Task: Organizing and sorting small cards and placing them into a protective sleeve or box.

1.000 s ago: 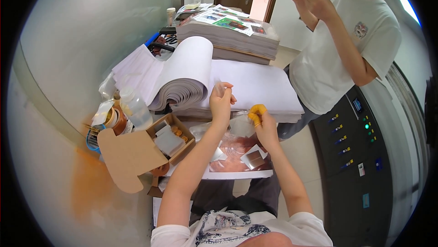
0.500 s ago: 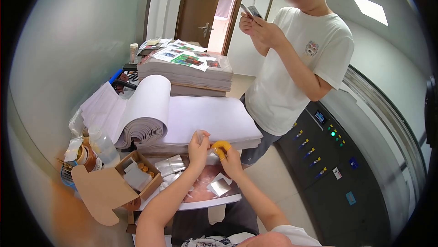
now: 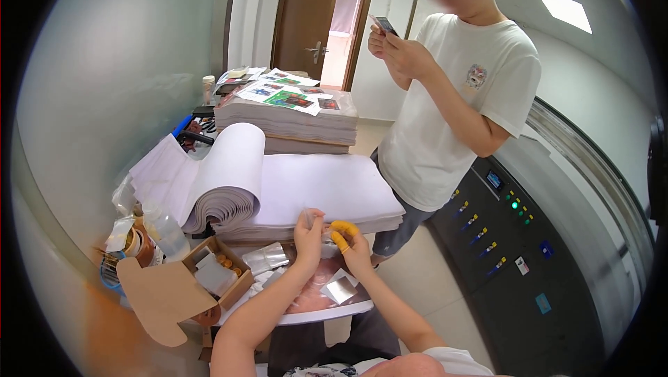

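Note:
My left hand is closed, thumb against fingers, around a small piece of clear plastic film that shows above the fingers. Just beside it, my right hand has bent, closed fingers. Yellow finger cots cover its thumb and forefinger. Whatever lies between those fingertips is too small to name. Both hands are above the near edge of a large paper stack. Under the forearms, a silvery square packet rests on a clear plastic-covered tabletop.
To the left stands an open cardboard box with several orange-yellow rolled cots and a clear bag. A foil pouch and a clear plastic bottle are near it. Across the table a person holds cards. A dark control cabinet stands right.
My hands have come slightly nearer to me in the picture, and the right fingers have shifted their bend. The whole view has tilted a little. The person opposite has brought the cards together.

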The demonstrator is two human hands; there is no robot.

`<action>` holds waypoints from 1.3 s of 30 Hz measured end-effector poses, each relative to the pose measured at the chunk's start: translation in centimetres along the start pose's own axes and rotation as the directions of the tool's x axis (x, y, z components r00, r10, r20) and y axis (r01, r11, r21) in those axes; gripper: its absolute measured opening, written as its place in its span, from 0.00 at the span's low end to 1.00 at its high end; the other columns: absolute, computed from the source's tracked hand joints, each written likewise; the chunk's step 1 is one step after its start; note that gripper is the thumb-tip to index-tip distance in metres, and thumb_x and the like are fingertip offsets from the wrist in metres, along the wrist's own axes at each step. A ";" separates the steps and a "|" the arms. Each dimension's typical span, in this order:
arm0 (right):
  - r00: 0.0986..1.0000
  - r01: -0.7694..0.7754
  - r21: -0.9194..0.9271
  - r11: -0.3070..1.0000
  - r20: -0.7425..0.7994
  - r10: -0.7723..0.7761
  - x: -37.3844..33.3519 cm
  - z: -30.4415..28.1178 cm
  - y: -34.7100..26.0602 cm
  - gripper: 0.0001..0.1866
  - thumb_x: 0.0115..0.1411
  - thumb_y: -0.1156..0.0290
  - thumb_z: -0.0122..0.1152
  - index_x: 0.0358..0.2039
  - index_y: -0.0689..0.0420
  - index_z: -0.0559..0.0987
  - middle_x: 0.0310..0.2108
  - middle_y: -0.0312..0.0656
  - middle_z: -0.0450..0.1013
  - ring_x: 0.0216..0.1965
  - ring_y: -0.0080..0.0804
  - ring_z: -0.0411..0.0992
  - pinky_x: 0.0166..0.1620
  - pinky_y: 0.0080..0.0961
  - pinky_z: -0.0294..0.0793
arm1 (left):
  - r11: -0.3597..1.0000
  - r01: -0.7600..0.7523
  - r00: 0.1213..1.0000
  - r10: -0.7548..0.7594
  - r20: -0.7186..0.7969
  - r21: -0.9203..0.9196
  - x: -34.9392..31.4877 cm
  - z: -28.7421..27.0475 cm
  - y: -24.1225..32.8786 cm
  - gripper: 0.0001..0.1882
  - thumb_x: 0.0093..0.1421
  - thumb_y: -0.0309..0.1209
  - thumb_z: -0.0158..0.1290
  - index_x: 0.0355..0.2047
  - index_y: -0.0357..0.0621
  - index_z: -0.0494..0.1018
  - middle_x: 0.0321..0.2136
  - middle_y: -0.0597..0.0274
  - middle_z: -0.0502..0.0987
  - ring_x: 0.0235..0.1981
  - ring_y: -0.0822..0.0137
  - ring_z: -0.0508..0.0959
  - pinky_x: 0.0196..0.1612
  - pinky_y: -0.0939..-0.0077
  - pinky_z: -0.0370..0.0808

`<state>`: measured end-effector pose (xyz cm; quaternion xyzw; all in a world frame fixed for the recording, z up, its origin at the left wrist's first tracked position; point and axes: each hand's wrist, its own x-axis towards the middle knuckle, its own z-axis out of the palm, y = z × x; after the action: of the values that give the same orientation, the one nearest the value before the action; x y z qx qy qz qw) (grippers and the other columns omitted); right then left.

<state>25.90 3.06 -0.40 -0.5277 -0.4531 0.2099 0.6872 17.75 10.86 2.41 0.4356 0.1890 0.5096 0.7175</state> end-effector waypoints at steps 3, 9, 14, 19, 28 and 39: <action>1.000 0.015 0.029 0.999 -0.022 -0.014 0.0 0.2 -0.2 0.16 0.60 0.79 0.52 0.49 0.62 0.67 0.44 0.40 0.69 0.47 0.28 0.68 0.52 0.23 0.65 | 0.999 -0.053 0.998 0.053 0.018 0.014 0.2 -0.1 -0.4 0.02 0.59 0.24 0.46 0.32 0.42 0.68 0.21 0.69 0.68 0.22 0.78 0.69 0.26 0.85 0.67; 0.999 -0.038 0.189 0.981 0.013 0.037 0.0 0.7 -1.4 0.20 0.58 0.79 0.53 0.52 0.60 0.65 0.46 0.39 0.67 0.49 0.27 0.65 0.53 0.22 0.63 | 0.999 -0.035 0.998 0.036 -0.050 0.017 -0.1 0.1 -0.3 0.01 0.57 0.25 0.49 0.30 0.45 0.69 0.21 0.73 0.66 0.22 0.81 0.65 0.27 0.87 0.63; 0.977 -0.193 0.293 0.937 -0.035 0.212 -0.3 1.5 -2.7 0.22 0.56 0.80 0.52 0.52 0.58 0.66 0.44 0.38 0.68 0.47 0.26 0.65 0.52 0.21 0.62 | 0.999 -0.001 0.998 -0.002 -0.068 -0.046 -0.7 0.0 -0.1 0.01 0.57 0.25 0.49 0.30 0.45 0.69 0.20 0.72 0.65 0.22 0.80 0.64 0.28 0.85 0.62; 0.977 -0.157 0.287 0.945 -0.096 0.191 -0.5 1.7 -2.9 0.21 0.57 0.80 0.50 0.52 0.60 0.66 0.43 0.39 0.68 0.47 0.27 0.65 0.51 0.20 0.63 | 0.999 0.027 0.997 -0.029 -0.071 -0.033 -0.7 0.0 -0.1 0.01 0.57 0.24 0.48 0.29 0.44 0.69 0.20 0.71 0.66 0.21 0.80 0.63 0.28 0.85 0.63; 0.980 -0.125 0.238 0.963 -0.124 0.158 -0.8 1.3 -2.2 0.21 0.58 0.77 0.51 0.53 0.60 0.65 0.45 0.40 0.68 0.47 0.27 0.65 0.53 0.21 0.60 | 0.991 0.038 0.999 -0.042 -0.025 -0.126 0.3 0.1 0.0 0.02 0.58 0.24 0.46 0.31 0.42 0.67 0.18 0.70 0.64 0.25 0.71 0.75 0.29 0.83 0.68; 0.989 -0.059 0.386 0.921 -0.100 0.105 -1.3 1.1 -1.8 0.22 0.56 0.80 0.47 0.53 0.62 0.64 0.47 0.41 0.65 0.49 0.27 0.63 0.55 0.22 0.59 | 0.980 0.115 0.993 -0.116 0.000 -0.160 -0.3 0.2 0.5 0.02 0.58 0.25 0.46 0.32 0.43 0.68 0.17 0.69 0.65 0.23 0.70 0.75 0.28 0.83 0.68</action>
<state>23.93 2.03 0.78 -0.4139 -0.3392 0.2909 0.7931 17.46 10.56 2.84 0.3626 0.1761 0.4827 0.7775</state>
